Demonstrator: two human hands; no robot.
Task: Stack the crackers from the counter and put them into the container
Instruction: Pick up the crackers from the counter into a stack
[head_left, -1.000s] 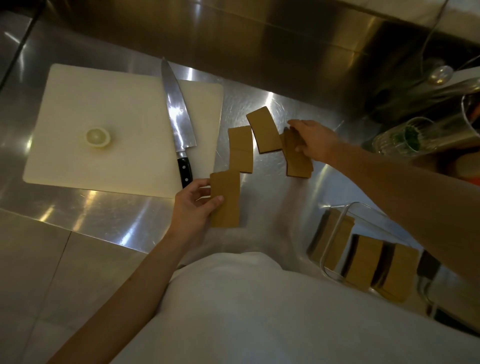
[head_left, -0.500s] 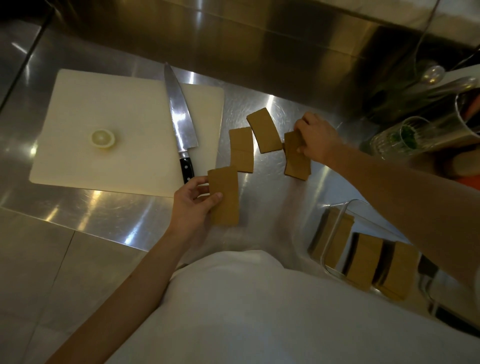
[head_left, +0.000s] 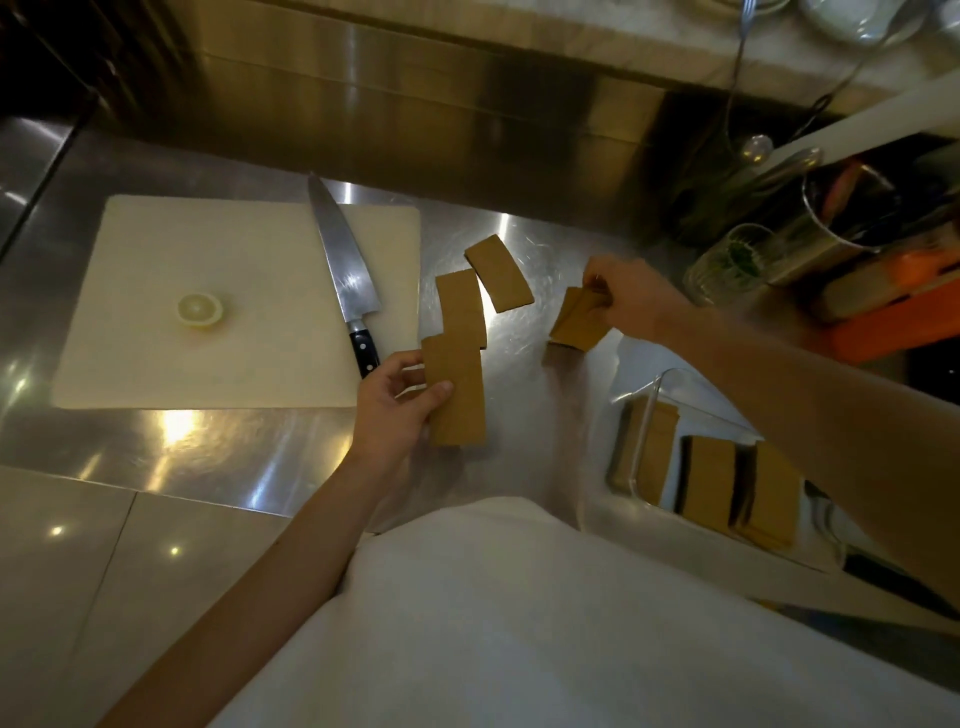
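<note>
The small stack of crackers (head_left: 581, 322) hangs tilted in the right hand (head_left: 631, 301), a bit above the steel table (head_left: 249, 457). Its upper end is pinched betw. thumb and fingers (head_left: 597, 285) of this hand; the lower end points down-left, free, with its shadow on the table under it. So the right fingers are closed on this stack, at the top edge only.

A second pile, the long cracker (head_left: 457, 395), is in the left hand (head_left: 395, 410). The thumb presses on its top face near the left edge, the other fingers are under and behind it, so this hand also grips. The near end of the cracker sticks out past the thumb, toward the person. If it touches the table, I cannot tell.

Two loose crackers lie flat on the table betw. the hands: one cracker (head_left: 460, 306) w. its near end just under the held one, and another (head_left: 498, 280) behind it, turned diagonal, the corners almost touching.

Right of the person, near the table edge, the clear container (head_left: 644, 441) has already three upright packs of crackers (head_left: 709, 483) inside, side by side.

Left side: white cutting board (head_left: 156, 364) w. a half lemon (head_left: 200, 309) and a big knife (head_left: 343, 270) along its right edge, handle toward the left hand, not touched.
</note>
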